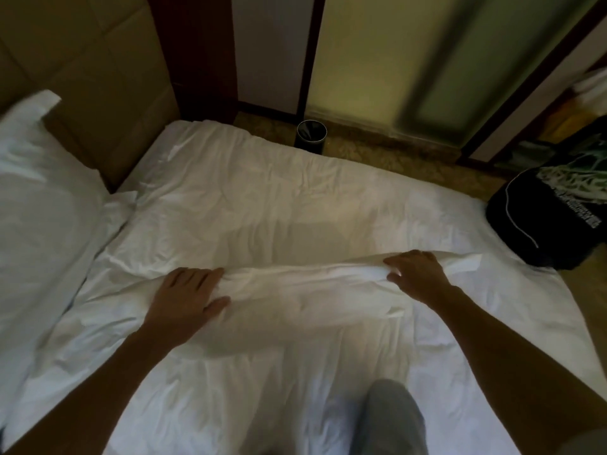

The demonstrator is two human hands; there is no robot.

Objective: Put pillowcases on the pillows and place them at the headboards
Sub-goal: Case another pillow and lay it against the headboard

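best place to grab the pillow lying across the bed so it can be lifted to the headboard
Take the pillow by its two short ends, from above. It lies long, left to right, so the left hand and right hand are already spread near those ends; its soft middle would likely sag if gripped alone.

Pillow (pixel 295 290) on bed (pixel 262 192), bin (pixel 311 134) behind.
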